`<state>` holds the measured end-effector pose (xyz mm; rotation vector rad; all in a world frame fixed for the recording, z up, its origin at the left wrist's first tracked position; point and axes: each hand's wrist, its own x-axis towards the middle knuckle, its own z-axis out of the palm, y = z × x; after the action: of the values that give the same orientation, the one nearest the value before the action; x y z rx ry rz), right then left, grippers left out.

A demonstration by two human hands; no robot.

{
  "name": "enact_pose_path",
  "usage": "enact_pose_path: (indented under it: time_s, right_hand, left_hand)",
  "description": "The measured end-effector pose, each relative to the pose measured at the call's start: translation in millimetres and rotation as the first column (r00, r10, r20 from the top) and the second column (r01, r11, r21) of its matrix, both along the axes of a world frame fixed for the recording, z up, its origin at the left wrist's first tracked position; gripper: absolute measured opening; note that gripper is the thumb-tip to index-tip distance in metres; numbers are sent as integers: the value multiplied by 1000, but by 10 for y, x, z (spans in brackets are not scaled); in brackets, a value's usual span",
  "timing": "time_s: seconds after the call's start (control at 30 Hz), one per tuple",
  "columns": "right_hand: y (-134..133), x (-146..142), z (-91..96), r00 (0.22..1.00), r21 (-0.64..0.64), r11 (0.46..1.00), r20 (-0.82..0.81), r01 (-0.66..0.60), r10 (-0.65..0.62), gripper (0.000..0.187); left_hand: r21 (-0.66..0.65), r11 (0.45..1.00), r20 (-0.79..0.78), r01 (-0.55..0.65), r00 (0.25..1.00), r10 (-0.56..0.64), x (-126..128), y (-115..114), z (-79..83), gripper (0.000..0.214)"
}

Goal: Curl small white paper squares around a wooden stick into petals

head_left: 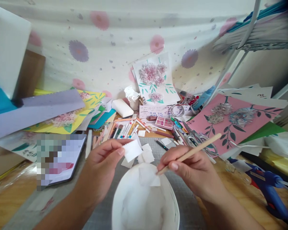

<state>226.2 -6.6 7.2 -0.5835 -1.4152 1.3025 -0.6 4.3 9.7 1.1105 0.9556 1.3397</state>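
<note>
White paper square point(133, 150) is edge-pinched by the left hand point(107, 159), wooden stick point(199, 148) pinched pen-like by the right hand point(190, 171); white bowl point(139, 209) is set between, presumably for reach.

Your stick point(199, 148) at right is smooth matt wood, your square point(133, 151) at left matt paper, near bowl point(118, 201) smooth, right-side glue gun point(266, 185) plastic, far flowers point(148, 72) rough, ruffled.

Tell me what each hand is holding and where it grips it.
The left hand pinches a white paper square by its left side; the right hand holds a wooden stick near its lower end.
</note>
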Motion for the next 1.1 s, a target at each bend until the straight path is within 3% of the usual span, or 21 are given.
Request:
enact_pose_path:
  time_s: [0.1, 0.23, 0.43, 0.63, 0.73, 0.93, 1.1]
  right_hand:
    - [-42, -16, 2, 995, 68, 998, 96, -11, 4, 8]
    - [-72, -118, -32, 994, 137, 987, -87, 82, -70, 12]
    - [-139, -268, -81, 991, 87, 992, -100, 96, -87, 13]
    - [-125, -274, -104, 989, 83, 992, -116, 100, -91, 13]
    - [-130, -283, -79, 990, 110, 990, -116, 90, -77, 15]
    - [-138, -291, -54, 992, 169, 979, -78, 116, -104, 18]
    - [-123, -295, -93, 988, 88, 993, -143, 74, -61, 16]
  left_hand:
    - [65, 998, -207, -1, 978, 14, -6, -37, -9, 19]
    - [92, 992, -396, 82, 917, -39, 10, -106, -21, 20]
    - [99, 972, -397, 214, 904, -159, 54, -140, -11, 20]
    - [18, 958, -306, 287, 913, -268, 48, -118, -20, 13]
    - [27, 956, -268, 293, 923, -276, 50, -117, -35, 5]
    - [50, 965, -268, 259, 934, -236, 73, -141, -22, 10]
    - [48, 961, -263, 271, 932, -250, 73, -129, -22, 12]
